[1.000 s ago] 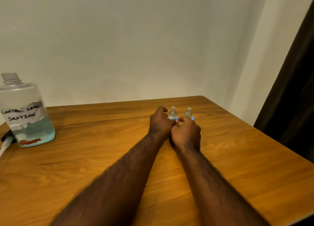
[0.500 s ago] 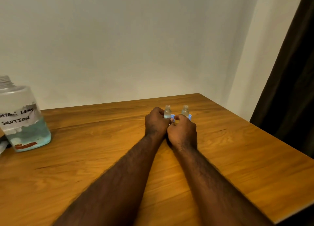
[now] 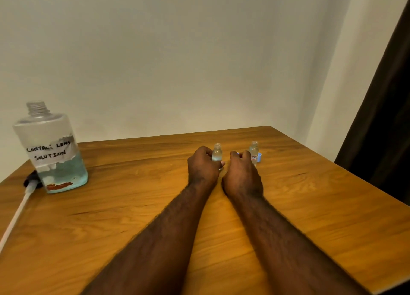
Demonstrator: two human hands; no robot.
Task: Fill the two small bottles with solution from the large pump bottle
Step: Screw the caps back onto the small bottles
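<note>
Two small clear bottles stand uncapped on the wooden table (image 3: pixel 310 206), a little apart. My left hand (image 3: pixel 203 168) curls round the left small bottle (image 3: pixel 217 154), thumb at its base. My right hand (image 3: pixel 241 172) curls against the lower part of the right small bottle (image 3: pixel 254 149), hiding most of its body. A small blue cap (image 3: pixel 259 157) lies just right of that bottle. The large bottle (image 3: pixel 52 153), labelled contact lens solution, stands open at the far left, about a third full of blue liquid.
The pump head with its white tube (image 3: pixel 20 210) lies on the table left of the large bottle. A white wall runs behind the table and a dark curtain (image 3: pixel 381 128) hangs to the right. The table's right edge slants near the curtain.
The two small bottles stood close together before and now stand farther apart, my hands having spread with them. The large bottle has not moved.
</note>
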